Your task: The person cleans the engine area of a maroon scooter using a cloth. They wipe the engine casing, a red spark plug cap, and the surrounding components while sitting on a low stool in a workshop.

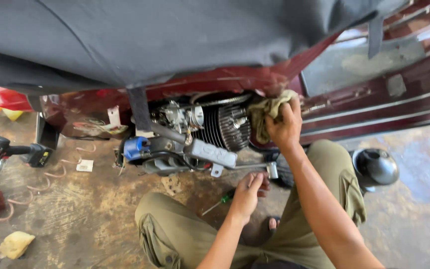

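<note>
A dull olive-yellow rag (pixel 266 113) lies against dark maroon bodywork (pixel 374 107) striped with pale lines, under a charcoal cover (pixel 150 40) — beside it a silver-grey finned engine (pixel 225 127) with a blue cap (pixel 135 147), above olive trousers (pixel 185 234) and a mottled brown floor (pixel 90 209).

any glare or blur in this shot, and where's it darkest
Head view: daylight glare washes the maroon body panel at the upper right and puts a sheen on the wet floor; darkest under the black cover and around the engine; the right hand with its rag and the left hand look fairly sharp; edges bend slightly from the wide lens.
</note>
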